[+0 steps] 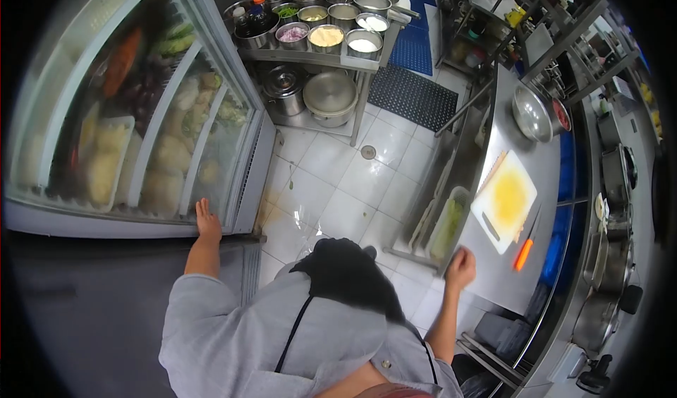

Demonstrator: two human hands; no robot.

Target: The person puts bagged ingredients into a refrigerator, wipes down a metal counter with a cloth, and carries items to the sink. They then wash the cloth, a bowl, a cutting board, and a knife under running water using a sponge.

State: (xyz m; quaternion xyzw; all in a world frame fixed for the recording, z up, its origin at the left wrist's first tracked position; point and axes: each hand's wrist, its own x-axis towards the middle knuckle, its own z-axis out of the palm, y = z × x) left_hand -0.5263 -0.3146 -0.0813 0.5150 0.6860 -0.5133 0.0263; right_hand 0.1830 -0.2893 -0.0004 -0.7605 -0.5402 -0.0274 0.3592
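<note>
Grey shirt: nearest to the camera, with the black apron in front of it.
Left hand: its fingers are straight and not closed on anything; they lie on the lower part of the glass door.
Right hand: its fingers are loosely curled, beside the near end of the green-filled tray; I cannot tell if they grip something.
Glass door: at the left; behind it, produce and packed food stand on shelves, partly blurred.
Right counter: made of steel; it carries the orange-handled knife, just beside the white cutting board, which has a yellow patch.
Steel bowl: farther along this counter, tilted.
Floor: white tiles, with a round drain and a dark mat beyond.
Far counter: it bears round containers, among them one with chopped purple pieces; two large pots stand on the shelf underneath.
</note>
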